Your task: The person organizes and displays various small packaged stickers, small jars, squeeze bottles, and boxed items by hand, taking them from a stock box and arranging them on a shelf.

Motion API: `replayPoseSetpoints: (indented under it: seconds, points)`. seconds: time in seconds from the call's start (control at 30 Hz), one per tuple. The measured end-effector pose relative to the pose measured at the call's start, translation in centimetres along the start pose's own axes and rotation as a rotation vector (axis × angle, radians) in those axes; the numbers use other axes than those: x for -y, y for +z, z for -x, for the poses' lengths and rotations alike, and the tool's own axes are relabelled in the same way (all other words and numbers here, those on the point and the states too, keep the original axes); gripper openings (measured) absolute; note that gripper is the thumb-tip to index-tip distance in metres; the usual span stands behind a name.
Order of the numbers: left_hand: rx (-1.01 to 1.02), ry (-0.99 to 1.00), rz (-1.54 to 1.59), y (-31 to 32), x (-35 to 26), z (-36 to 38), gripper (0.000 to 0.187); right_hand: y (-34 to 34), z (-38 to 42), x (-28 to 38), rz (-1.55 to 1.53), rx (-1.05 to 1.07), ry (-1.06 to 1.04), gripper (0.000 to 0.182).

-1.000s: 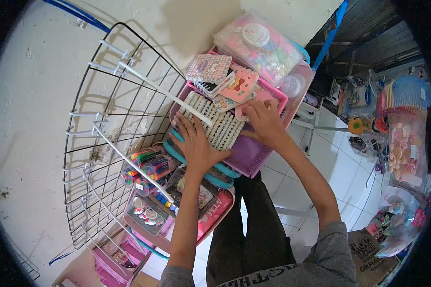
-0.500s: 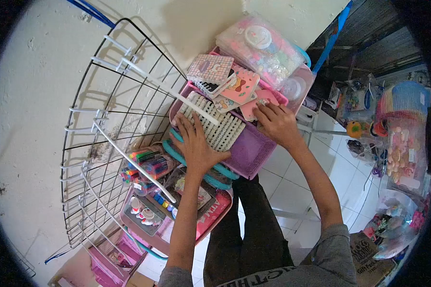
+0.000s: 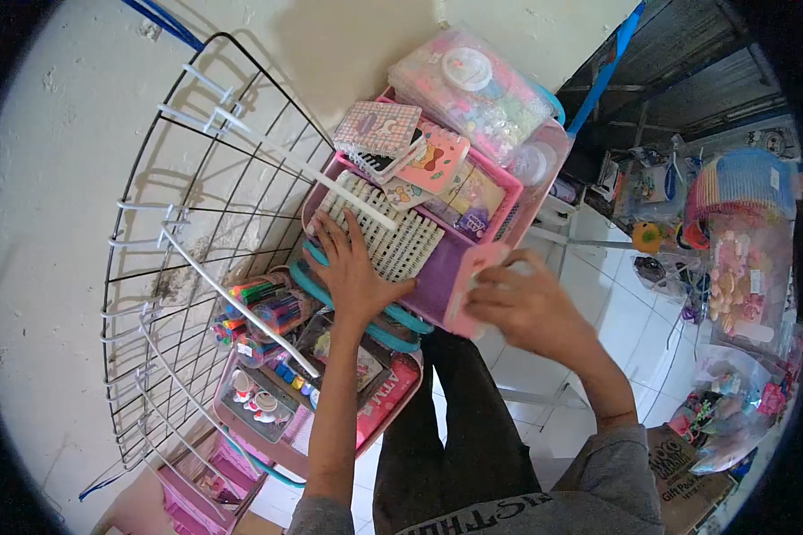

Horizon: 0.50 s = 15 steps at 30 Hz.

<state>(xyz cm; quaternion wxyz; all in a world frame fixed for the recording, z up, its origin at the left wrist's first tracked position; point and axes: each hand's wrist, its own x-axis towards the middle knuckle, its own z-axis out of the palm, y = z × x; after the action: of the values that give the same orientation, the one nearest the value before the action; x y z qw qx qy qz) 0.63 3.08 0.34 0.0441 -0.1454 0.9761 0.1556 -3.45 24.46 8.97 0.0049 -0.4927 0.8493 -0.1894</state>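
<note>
My left hand (image 3: 355, 275) lies with fingers spread on the near side of a row of spiral notebooks (image 3: 403, 242), packed on edge in a purple basket (image 3: 435, 283). A small pink notebook (image 3: 469, 287) is pinched in my right hand (image 3: 537, 310), upright at the basket's right end and partly blurred. Behind that basket, a pink bin (image 3: 511, 198) carries a loose pile, with a checked notebook (image 3: 379, 127) on top and a pink illustrated notebook (image 3: 439, 157) beside it.
A black wire rack (image 3: 207, 209) with white hooks leans along the left wall; one hook arm crosses above the notebooks. Marker packs (image 3: 268, 308) and a pink tray (image 3: 412, 392) sit nearer. A clear bag of beads (image 3: 482, 85) lies at the back. Packaged goods (image 3: 739, 267) fill the right.
My right hand has lifted the small pink notebook out of the pink bin and brought it toward me to the purple basket's end. My left hand stays on the notebook row.
</note>
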Motion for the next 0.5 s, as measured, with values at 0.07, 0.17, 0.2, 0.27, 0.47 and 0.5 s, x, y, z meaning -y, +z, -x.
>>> replayPoseSetpoints:
  seconds: [0.07,0.17,0.2,0.27,0.47,0.5]
  points:
    - [-0.030,0.020,-0.006,0.2,0.1,0.1,0.128,1.9,-0.7,0.6,-0.020,0.107,-0.121,0.009]
    - [0.003,-0.007,-0.015,-0.2,0.0,0.0,0.128,4.2,-1.9,0.6,0.039,0.165,-0.066,0.011]
    - [0.004,-0.008,-0.018,-0.1,0.0,0.1,0.128,4.4,-2.2,0.4,0.006,0.249,-0.010,0.016]
    - [-0.016,0.012,-0.019,0.1,0.1,0.0,0.128,4.8,-2.6,0.1,0.018,0.288,0.024,0.016]
    - [0.020,-0.009,-0.022,-0.1,0.0,0.0,0.127,6.0,-3.2,0.6,0.099,0.231,0.077,0.015]
    - [0.021,-0.010,-0.021,-0.1,-0.1,0.0,0.127,6.1,-3.4,0.8,0.118,0.190,0.076,0.014]
